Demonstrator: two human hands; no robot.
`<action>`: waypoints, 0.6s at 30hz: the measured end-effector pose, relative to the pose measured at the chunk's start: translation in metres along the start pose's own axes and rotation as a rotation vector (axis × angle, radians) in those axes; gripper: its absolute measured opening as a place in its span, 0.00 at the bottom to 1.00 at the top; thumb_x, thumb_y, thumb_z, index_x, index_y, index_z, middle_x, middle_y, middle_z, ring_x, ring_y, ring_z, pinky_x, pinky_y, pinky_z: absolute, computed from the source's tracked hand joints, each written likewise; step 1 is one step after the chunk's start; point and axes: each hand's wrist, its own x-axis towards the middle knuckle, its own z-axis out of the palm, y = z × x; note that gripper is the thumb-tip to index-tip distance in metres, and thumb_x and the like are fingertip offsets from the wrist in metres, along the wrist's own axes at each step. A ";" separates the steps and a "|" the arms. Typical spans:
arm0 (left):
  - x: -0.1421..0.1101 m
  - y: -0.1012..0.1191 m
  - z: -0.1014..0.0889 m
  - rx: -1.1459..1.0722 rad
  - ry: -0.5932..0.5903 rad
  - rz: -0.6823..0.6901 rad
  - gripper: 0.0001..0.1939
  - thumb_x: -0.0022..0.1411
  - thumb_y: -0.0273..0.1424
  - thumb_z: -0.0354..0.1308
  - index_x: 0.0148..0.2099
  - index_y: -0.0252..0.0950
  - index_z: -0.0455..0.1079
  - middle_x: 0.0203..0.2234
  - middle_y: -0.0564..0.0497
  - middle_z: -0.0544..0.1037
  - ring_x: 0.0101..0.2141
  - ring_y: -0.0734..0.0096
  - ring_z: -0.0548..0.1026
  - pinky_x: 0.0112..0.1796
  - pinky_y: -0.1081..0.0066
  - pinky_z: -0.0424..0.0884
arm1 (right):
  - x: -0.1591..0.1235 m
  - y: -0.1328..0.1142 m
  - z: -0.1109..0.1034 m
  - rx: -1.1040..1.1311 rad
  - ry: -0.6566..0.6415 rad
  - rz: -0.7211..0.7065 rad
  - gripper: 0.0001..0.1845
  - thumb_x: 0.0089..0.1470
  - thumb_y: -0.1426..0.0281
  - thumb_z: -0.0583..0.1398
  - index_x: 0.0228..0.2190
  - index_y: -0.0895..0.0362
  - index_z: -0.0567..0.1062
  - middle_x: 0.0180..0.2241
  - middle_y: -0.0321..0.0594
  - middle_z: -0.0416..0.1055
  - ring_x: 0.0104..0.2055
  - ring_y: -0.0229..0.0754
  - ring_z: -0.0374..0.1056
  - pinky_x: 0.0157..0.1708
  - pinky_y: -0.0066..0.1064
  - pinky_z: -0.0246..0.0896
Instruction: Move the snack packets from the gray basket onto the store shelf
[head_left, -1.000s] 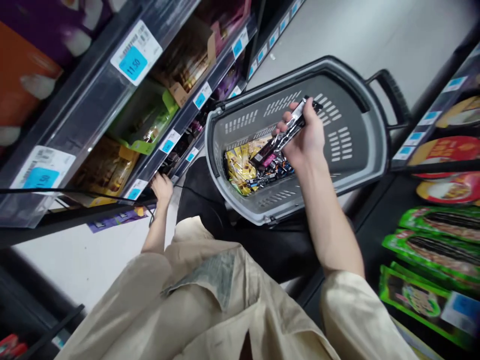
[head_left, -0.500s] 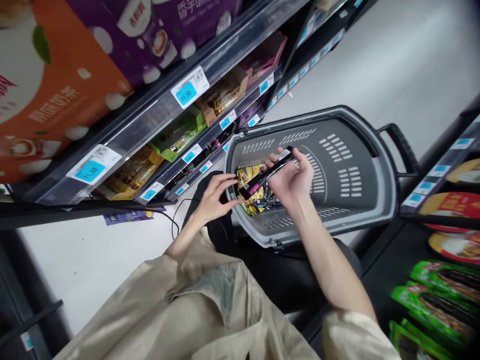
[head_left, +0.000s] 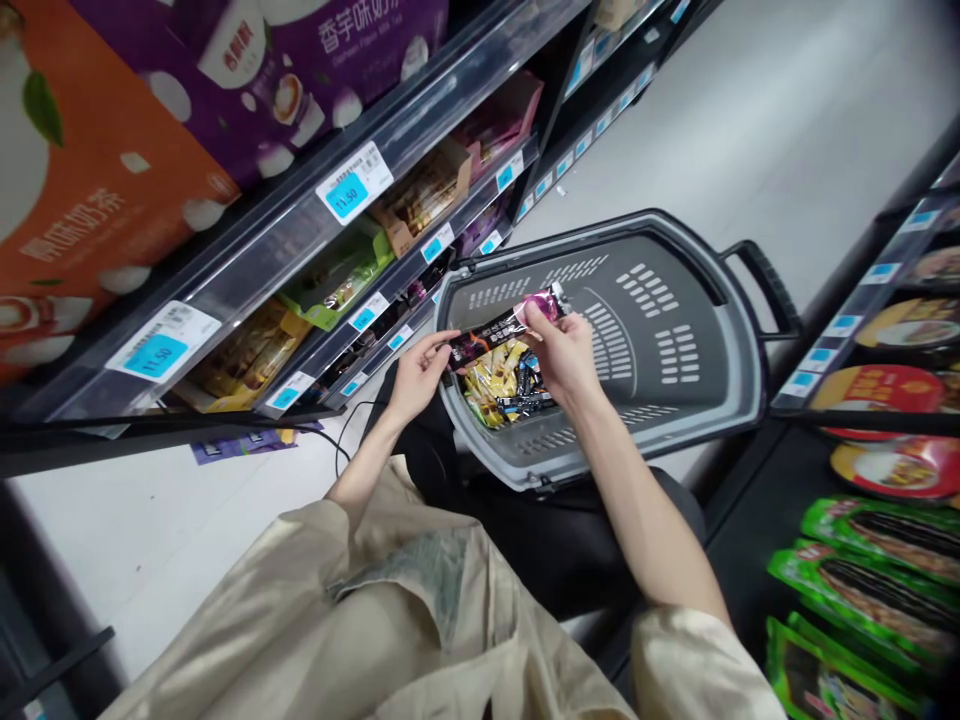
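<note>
So a shiny dark packet (head_left: 491,335) is pinched at one end by the left hand (head_left: 417,380) and gripped at the other by the right hand (head_left: 566,360), held over the grey basket (head_left: 711,325) (yellow packets (head_left: 486,382) are kinda piled in there).

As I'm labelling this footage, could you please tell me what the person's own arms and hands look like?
The bare left hand and right hand show no gloves, rings or watch. Loose beige cloth sleeves end around the elbows, leaving the forearms uncovered. A thin black cable loops beside the left arm.
</note>
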 end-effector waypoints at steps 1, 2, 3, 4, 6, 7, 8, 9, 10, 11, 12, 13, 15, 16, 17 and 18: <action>0.001 0.000 0.000 -0.028 -0.006 -0.012 0.22 0.65 0.46 0.66 0.54 0.38 0.78 0.33 0.47 0.82 0.36 0.59 0.84 0.39 0.63 0.81 | 0.001 0.001 -0.001 0.015 0.009 0.006 0.22 0.42 0.54 0.75 0.28 0.55 0.75 0.33 0.38 0.78 0.33 0.37 0.73 0.34 0.30 0.74; 0.001 -0.001 0.000 -0.056 -0.007 -0.024 0.23 0.64 0.47 0.67 0.54 0.38 0.78 0.32 0.47 0.82 0.35 0.59 0.84 0.39 0.63 0.81 | 0.002 0.002 -0.001 0.030 0.014 0.012 0.22 0.41 0.54 0.76 0.27 0.55 0.75 0.32 0.38 0.78 0.33 0.37 0.73 0.33 0.30 0.75; 0.001 -0.001 0.000 -0.087 -0.001 -0.035 0.24 0.63 0.48 0.67 0.54 0.37 0.77 0.32 0.47 0.82 0.35 0.59 0.84 0.39 0.62 0.82 | 0.003 0.002 -0.001 0.042 0.017 0.016 0.22 0.41 0.54 0.76 0.27 0.55 0.76 0.32 0.38 0.79 0.33 0.37 0.74 0.33 0.30 0.75; 0.001 -0.001 0.000 -0.119 0.009 -0.047 0.25 0.62 0.49 0.68 0.53 0.37 0.77 0.31 0.48 0.81 0.35 0.58 0.84 0.39 0.61 0.82 | 0.004 0.002 -0.001 0.051 0.018 0.020 0.22 0.42 0.53 0.76 0.28 0.55 0.76 0.31 0.38 0.78 0.33 0.37 0.74 0.32 0.29 0.76; 0.002 -0.002 0.001 -0.170 0.044 -0.066 0.25 0.60 0.49 0.70 0.52 0.37 0.77 0.28 0.49 0.80 0.36 0.57 0.84 0.41 0.59 0.83 | 0.004 0.002 -0.001 0.067 0.016 0.027 0.23 0.44 0.49 0.74 0.29 0.54 0.76 0.30 0.38 0.78 0.32 0.38 0.75 0.30 0.30 0.76; 0.002 -0.003 0.002 -0.186 0.062 -0.070 0.26 0.59 0.49 0.70 0.51 0.38 0.77 0.26 0.51 0.78 0.37 0.57 0.84 0.42 0.58 0.83 | 0.004 0.002 -0.002 0.073 0.014 0.029 0.24 0.46 0.47 0.73 0.29 0.54 0.76 0.29 0.38 0.78 0.31 0.39 0.75 0.28 0.31 0.76; 0.002 -0.004 0.002 -0.197 0.083 -0.069 0.26 0.58 0.49 0.71 0.51 0.38 0.76 0.25 0.52 0.77 0.38 0.57 0.84 0.43 0.58 0.83 | 0.004 0.002 -0.002 0.077 0.012 0.026 0.25 0.47 0.45 0.71 0.29 0.54 0.76 0.28 0.38 0.77 0.31 0.40 0.75 0.28 0.32 0.76; 0.003 -0.005 0.002 -0.205 0.107 -0.067 0.25 0.58 0.49 0.71 0.51 0.39 0.75 0.25 0.53 0.77 0.38 0.58 0.84 0.43 0.58 0.83 | 0.004 0.002 -0.002 0.076 0.010 0.018 0.26 0.48 0.44 0.71 0.29 0.54 0.75 0.28 0.38 0.77 0.31 0.41 0.75 0.27 0.32 0.76; 0.004 -0.006 0.002 -0.216 0.136 -0.063 0.25 0.58 0.50 0.71 0.51 0.40 0.74 0.26 0.53 0.77 0.39 0.59 0.84 0.44 0.58 0.83 | 0.004 0.003 -0.003 0.069 0.008 0.007 0.26 0.48 0.44 0.70 0.29 0.54 0.75 0.27 0.38 0.76 0.31 0.41 0.75 0.27 0.33 0.76; 0.006 -0.007 0.002 -0.232 0.170 -0.059 0.25 0.59 0.50 0.70 0.51 0.41 0.73 0.28 0.53 0.78 0.40 0.60 0.84 0.45 0.59 0.82 | 0.004 0.003 -0.003 0.054 0.005 -0.004 0.25 0.48 0.45 0.70 0.30 0.54 0.76 0.27 0.37 0.76 0.30 0.41 0.75 0.26 0.33 0.76; 0.008 -0.008 0.002 -0.254 0.205 -0.054 0.24 0.60 0.50 0.69 0.51 0.42 0.71 0.32 0.52 0.79 0.41 0.62 0.83 0.47 0.59 0.82 | 0.003 0.004 -0.003 0.033 0.000 -0.013 0.24 0.48 0.46 0.71 0.30 0.54 0.76 0.28 0.37 0.76 0.30 0.40 0.75 0.27 0.32 0.76; 0.011 -0.009 0.002 -0.280 0.237 -0.047 0.24 0.61 0.50 0.69 0.51 0.43 0.70 0.36 0.52 0.80 0.42 0.64 0.83 0.49 0.60 0.81 | 0.003 0.004 -0.003 0.009 -0.006 -0.019 0.23 0.47 0.48 0.72 0.31 0.54 0.77 0.28 0.36 0.76 0.30 0.40 0.75 0.27 0.32 0.75; 0.016 -0.009 0.001 -0.331 0.293 -0.025 0.24 0.61 0.48 0.69 0.52 0.43 0.68 0.41 0.52 0.80 0.45 0.68 0.82 0.54 0.60 0.77 | 0.000 0.005 -0.002 -0.066 -0.059 -0.010 0.23 0.43 0.53 0.74 0.32 0.55 0.77 0.28 0.36 0.77 0.28 0.39 0.74 0.27 0.32 0.75; 0.018 -0.008 0.001 -0.347 0.316 -0.016 0.25 0.60 0.46 0.70 0.53 0.43 0.67 0.44 0.51 0.79 0.46 0.68 0.81 0.56 0.60 0.75 | -0.003 0.007 -0.001 -0.122 -0.122 0.004 0.23 0.41 0.55 0.75 0.33 0.55 0.77 0.28 0.36 0.77 0.28 0.39 0.74 0.27 0.31 0.74; 0.020 -0.007 0.001 -0.350 0.334 -0.014 0.26 0.59 0.45 0.72 0.54 0.43 0.67 0.45 0.50 0.79 0.48 0.68 0.80 0.57 0.60 0.75 | -0.006 0.008 0.001 -0.191 -0.206 0.020 0.24 0.39 0.57 0.76 0.34 0.55 0.77 0.28 0.36 0.77 0.27 0.39 0.73 0.27 0.31 0.73; 0.021 -0.004 0.001 -0.340 0.340 -0.020 0.27 0.59 0.44 0.72 0.55 0.44 0.67 0.47 0.50 0.79 0.49 0.67 0.80 0.57 0.60 0.74 | -0.010 0.011 0.004 -0.272 -0.297 0.026 0.24 0.38 0.59 0.76 0.34 0.55 0.76 0.28 0.36 0.77 0.27 0.38 0.73 0.26 0.30 0.71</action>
